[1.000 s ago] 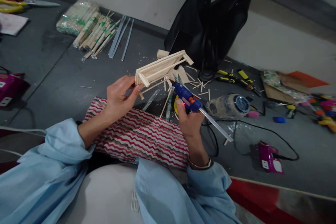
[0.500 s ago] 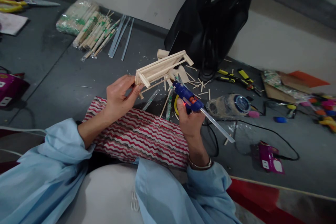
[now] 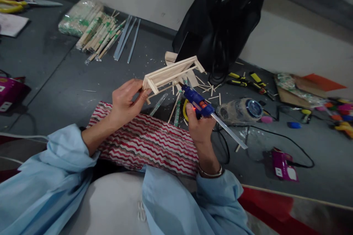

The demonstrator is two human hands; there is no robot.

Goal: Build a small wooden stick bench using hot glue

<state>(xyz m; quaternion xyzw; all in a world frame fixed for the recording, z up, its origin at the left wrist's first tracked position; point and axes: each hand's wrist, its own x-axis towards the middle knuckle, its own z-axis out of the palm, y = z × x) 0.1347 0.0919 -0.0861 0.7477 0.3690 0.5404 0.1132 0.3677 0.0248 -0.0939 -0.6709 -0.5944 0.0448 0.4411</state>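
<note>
My left hand [image 3: 125, 100] grips one end of a small frame of pale wooden sticks [image 3: 172, 73] and holds it up above the grey floor. My right hand [image 3: 199, 125] is wrapped round a blue hot glue gun [image 3: 196, 101] with a small red light on its side. A clear glue stick [image 3: 228, 131] pokes out of the gun's back. The gun's nozzle points up at the underside of the frame, close to it. Loose cut sticks [image 3: 206, 90] lie scattered on the floor under the frame.
A red and white wavy-striped cloth [image 3: 146, 143] covers my lap. Packs of chopsticks [image 3: 95, 31] lie far left, a black bag [image 3: 217, 25] at the wall. Yellow-handled pliers [image 3: 248, 80], a tape roll [image 3: 239, 110], a magenta power adapter [image 3: 282, 165] with black cable lie right.
The far end of the stick frame has tipped slightly down and to the right. The glue gun has shifted a little right. Both hands otherwise stay in place.
</note>
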